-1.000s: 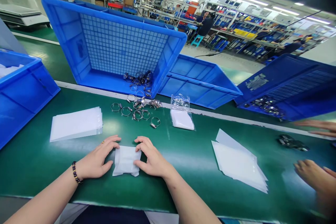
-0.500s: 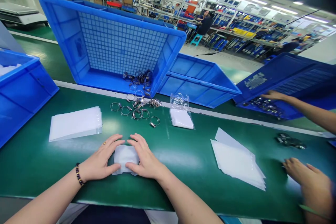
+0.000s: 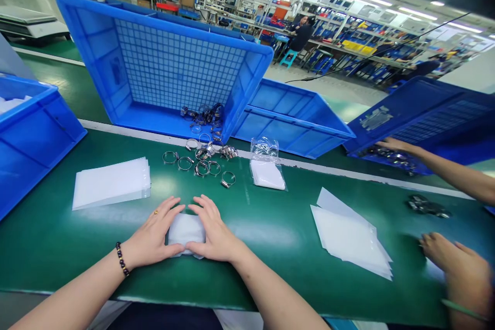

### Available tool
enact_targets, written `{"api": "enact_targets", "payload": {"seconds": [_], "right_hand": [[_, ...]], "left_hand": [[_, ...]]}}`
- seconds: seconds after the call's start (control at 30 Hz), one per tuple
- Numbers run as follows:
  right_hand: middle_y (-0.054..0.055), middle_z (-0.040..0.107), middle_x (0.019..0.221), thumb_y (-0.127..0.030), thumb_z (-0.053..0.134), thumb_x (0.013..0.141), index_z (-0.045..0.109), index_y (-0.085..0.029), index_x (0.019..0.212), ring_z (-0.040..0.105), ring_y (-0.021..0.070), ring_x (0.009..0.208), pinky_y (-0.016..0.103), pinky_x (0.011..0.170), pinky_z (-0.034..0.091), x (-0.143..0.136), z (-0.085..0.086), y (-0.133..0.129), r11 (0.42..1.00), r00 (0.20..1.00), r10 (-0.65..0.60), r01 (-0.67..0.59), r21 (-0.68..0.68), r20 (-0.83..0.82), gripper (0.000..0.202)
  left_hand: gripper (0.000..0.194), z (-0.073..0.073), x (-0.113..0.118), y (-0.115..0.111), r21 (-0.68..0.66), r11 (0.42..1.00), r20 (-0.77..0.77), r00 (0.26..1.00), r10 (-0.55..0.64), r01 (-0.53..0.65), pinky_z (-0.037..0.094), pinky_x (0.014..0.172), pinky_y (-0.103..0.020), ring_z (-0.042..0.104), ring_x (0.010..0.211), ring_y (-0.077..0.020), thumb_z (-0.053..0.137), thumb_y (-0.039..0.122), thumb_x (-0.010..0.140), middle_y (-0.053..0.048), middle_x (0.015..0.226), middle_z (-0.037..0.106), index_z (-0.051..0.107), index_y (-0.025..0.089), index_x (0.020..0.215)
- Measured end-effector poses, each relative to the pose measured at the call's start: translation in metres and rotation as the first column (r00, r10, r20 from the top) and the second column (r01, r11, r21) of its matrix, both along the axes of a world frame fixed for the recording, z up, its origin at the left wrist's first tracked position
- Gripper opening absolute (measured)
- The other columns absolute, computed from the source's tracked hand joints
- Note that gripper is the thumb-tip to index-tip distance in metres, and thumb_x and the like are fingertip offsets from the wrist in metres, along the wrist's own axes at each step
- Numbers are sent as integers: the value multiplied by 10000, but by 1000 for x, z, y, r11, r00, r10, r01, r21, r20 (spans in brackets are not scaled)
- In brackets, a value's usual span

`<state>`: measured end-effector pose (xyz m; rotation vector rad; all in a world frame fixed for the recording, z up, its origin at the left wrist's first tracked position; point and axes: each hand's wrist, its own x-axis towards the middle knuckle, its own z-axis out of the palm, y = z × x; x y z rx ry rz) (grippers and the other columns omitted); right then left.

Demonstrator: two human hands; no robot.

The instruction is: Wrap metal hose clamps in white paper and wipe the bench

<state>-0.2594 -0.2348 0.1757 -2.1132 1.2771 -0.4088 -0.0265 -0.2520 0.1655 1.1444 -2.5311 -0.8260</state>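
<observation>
On the green tabletop, a small white plastic packet (image 3: 187, 232) lies flat between my two hands. My left hand (image 3: 157, 234) grips its left side, fingers curved along the edge and thumb on the near part. From the right, my right hand (image 3: 213, 232) grips it the same way, with the thumb near its front edge. What the packet contains is hidden. Beyond my hands lie several metal hose clamps (image 3: 201, 167), some loose and some bunched. A stack of white plastic bags (image 3: 111, 181) is to the left of them.
A tilted blue crate (image 3: 150, 121) holds more clamps, beside another blue crate (image 3: 294, 131). A clear bag with a white pad (image 3: 267, 172) lies in front. White bags (image 3: 348, 240) are at right, near a co-worker's hands (image 3: 441, 252), (image 3: 398, 144) and a dark clamp bundle (image 3: 427, 206).
My left hand has shifted slightly to the right, closer around the packet. My right hand has barely moved. The co-worker's far hand has moved a little left in the crate.
</observation>
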Motion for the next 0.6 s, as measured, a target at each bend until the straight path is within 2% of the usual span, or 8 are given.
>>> {"api": "enact_targets", "payload": {"seconds": [0.07,0.17,0.33,0.47,0.6], "right_hand": [[156,250,1494,-440,688,701,339,-159,1401,74,312,1434,567,1157,82,4,-2,1,1000,999,6,-5,6,-37,831],[156,238,1503,-394,686,689,325,-155,1409,61,312,1438,572,1155,76,6,-3,1,1000,998,15,-15,2,-57,839],[134,297,1487,-335,679,686,337,-165,1399,108,286,1436,549,1165,106,-4,-2,1,998,998,65,-64,7,-5,809],[147,399,1426,-381,639,765,369,-139,1375,212,262,1406,474,1139,263,-14,-2,-1,997,998,0,-5,74,60,709],[127,519,1310,-396,520,872,381,-157,1366,368,236,1314,449,1100,329,-19,-4,-3,996,986,-64,53,72,152,566]], "left_hand": [[769,-1,-2,0,-13,1000,-5,1000,7,-7,302,1116,-531,204,1409,-323,592,510,819,-154,1518,238,275,188,1441],[768,-1,-2,0,-11,1000,-16,1000,12,-12,306,1114,-530,221,1404,-326,613,491,804,-149,1512,261,297,189,1435],[787,-1,0,0,33,999,-6,1000,15,-15,278,1125,-537,188,1415,-320,652,442,783,-138,1524,230,289,207,1440],[604,2,1,2,62,997,-66,996,56,-52,285,1137,-491,182,1420,-273,568,392,857,-127,1513,244,354,209,1391],[404,16,2,5,42,992,-96,988,120,-116,310,1134,-459,208,1413,-236,474,315,908,-99,1475,324,457,222,1300]]}}
